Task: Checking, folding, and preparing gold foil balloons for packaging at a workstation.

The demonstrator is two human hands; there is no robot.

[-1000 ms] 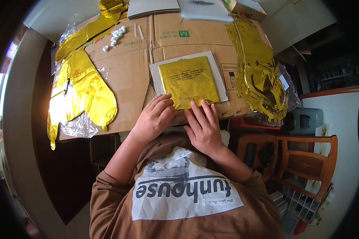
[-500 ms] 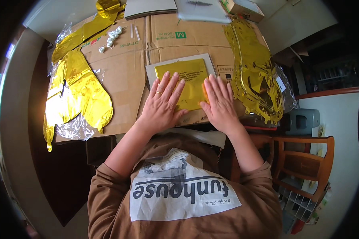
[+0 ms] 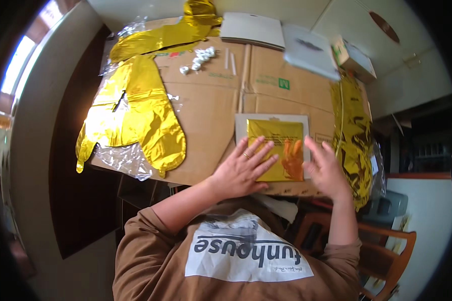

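With fingers spread and empty, the left hand (image 3: pixel 243 169) covers the gold foil square's (image 3: pixel 276 131) eight o'clock, the right hand (image 3: pixel 329 171) nears three, and a sideways brush could skew it.

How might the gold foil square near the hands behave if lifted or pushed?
The gold foil square may slide easily, being glossy enough to mirror the right hand. It is probably light, looking thin on the pale board. Lifted, it might flop if it resembles the wrinkled foil shape at left.
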